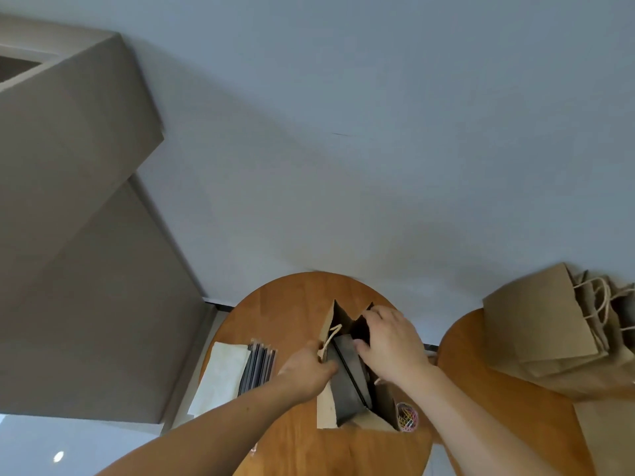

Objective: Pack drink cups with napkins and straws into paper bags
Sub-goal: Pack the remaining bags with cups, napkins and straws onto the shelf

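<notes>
Holding open one paper bag (325, 405) at frame bottom center, standing on the round wooden table (285, 304). Left hand (309, 364) pinches the bag's left rim, right by the twine handle (331, 333), fingers curled on the paper. Right hand (391, 341) is over the mouth of the bag, thumb touching the top of a dark grey item (350, 389) and fingers dipping behind the far rim. Fingertips are hidden, so cannot tell if it grips anything or just spreads the bag.

The dark grey item sits inside the bag, tilted, top edge sticking out. Probably the drink cup or its holder, but the shape is unclear.

Napkins (223, 376), a white stack, lie flat on the table left of the bag. Straws (257, 367) in dark wrappers lie just beside them, between the napkins and the left hand. Neither looks to be inside the bag.

Progress: early to middle for this bag. Bag opened and the item going in or being seated. Napkin and straw likely left to add.

Spare bags (536, 324) piled at frame right on a second table (481, 389), some with handles up. Cannot tell if packed or empty, so more bags may remain. Small tub of colored paper clips (407, 416) just right of the bag base.
</notes>
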Available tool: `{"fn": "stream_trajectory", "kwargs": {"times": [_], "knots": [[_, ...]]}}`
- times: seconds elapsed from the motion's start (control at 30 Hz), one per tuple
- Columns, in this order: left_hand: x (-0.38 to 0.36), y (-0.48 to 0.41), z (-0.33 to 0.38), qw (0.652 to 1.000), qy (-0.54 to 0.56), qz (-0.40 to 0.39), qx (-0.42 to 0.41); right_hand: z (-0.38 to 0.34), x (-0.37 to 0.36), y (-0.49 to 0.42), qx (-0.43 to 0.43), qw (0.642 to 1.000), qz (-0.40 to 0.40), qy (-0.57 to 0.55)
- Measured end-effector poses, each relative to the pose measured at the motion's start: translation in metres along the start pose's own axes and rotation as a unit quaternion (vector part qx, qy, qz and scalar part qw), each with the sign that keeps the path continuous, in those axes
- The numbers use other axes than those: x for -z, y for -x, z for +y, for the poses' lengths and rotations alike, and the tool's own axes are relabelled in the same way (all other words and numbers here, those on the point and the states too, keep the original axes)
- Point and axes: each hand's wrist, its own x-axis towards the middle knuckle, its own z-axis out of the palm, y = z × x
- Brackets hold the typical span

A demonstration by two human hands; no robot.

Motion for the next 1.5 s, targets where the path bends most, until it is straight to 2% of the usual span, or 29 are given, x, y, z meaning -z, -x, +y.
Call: {"fn": "stream_trajectory", "kwargs": {"times": [0.07,0.1,0.17,0.23,0.3,0.4,0.5,0.57,0.7,0.8,0.83,0.87,0.93,0.97,1.03,1.1,1.13,1.27,1.5], "knots": [[-0.003,0.003,-0.002,1.0,-0.013,-0.021,-0.008,0.014,0.007,0.005,-0.104,0.986,-0.03,-0.123],[-0.006,0.004,-0.004,0.999,-0.015,-0.033,-0.011,0.021,0.007,0.008,-0.154,0.965,-0.067,-0.2],[-0.011,0.006,-0.005,0.998,-0.011,-0.058,-0.008,0.029,0.001,0.02,-0.225,0.899,-0.123,-0.356],[-0.016,0.011,-0.006,0.997,-0.01,-0.082,-0.005,0.031,-0.011,0.034,-0.267,0.833,-0.158,-0.459],[-0.021,0.014,-0.005,0.994,-0.008,-0.104,-0.008,0.027,-0.025,0.046,-0.275,0.798,-0.187,-0.504],[-0.029,0.021,0.002,0.992,0.001,-0.12,-0.027,0.014,-0.032,0.052,-0.249,0.779,-0.202,-0.54],[-0.038,0.022,0.008,0.99,0.057,-0.125,-0.045,-0.001,-0.025,0.05,-0.234,0.763,-0.195,-0.57],[-0.045,0.022,0.011,0.992,0.051,-0.106,-0.045,-0.007,-0.024,0.05,-0.215,0.769,-0.186,-0.573],[-0.056,0.017,0.015,0.991,-0.128,-0.022,0.007,-0.007,-0.031,0.053,-0.19,0.768,-0.172,-0.587],[-0.055,0.013,0.017,0.977,-0.21,0.023,0.004,0.003,-0.036,0.058,-0.152,0.776,-0.167,-0.589],[-0.052,0.012,0.016,0.973,-0.23,0.033,0.002,0.007,-0.037,0.058,-0.125,0.797,-0.157,-0.57],[-0.047,0.012,0.016,0.968,-0.247,0.041,0.003,0.013,-0.038,0.057,-0.099,0.833,-0.141,-0.526],[-0.035,0.011,0.014,0.96,-0.275,0.046,0.004,0.025,-0.038,0.053,-0.064,0.917,-0.084,-0.385],[-0.029,0.011,0.012,0.956,-0.291,0.042,0.0,0.03,-0.038,0.051,-0.052,0.946,-0.035,-0.318],[-0.02,0.009,0.008,0.943,-0.33,0.034,-0.017,0.038,-0.035,0.045,-0.011,0.975,0.072,-0.212],[-0.011,0.008,0.005,0.932,-0.36,0.024,-0.034,0.045,-0.034,0.039,0.05,0.981,0.123,-0.141],[-0.008,0.008,0.005,0.928,-0.37,0.014,-0.043,0.048,-0.034,0.036,0.08,0.983,0.123,-0.112],[-0.003,0.008,0.007,0.917,-0.387,-0.019,-0.099,0.054,-0.038,0.027,0.163,0.985,0.036,-0.045],[-0.01,0.008,0.012,0.939,-0.304,0.107,-0.122,0.055,-0.04,0.026,0.105,0.985,0.01,-0.136]]}}
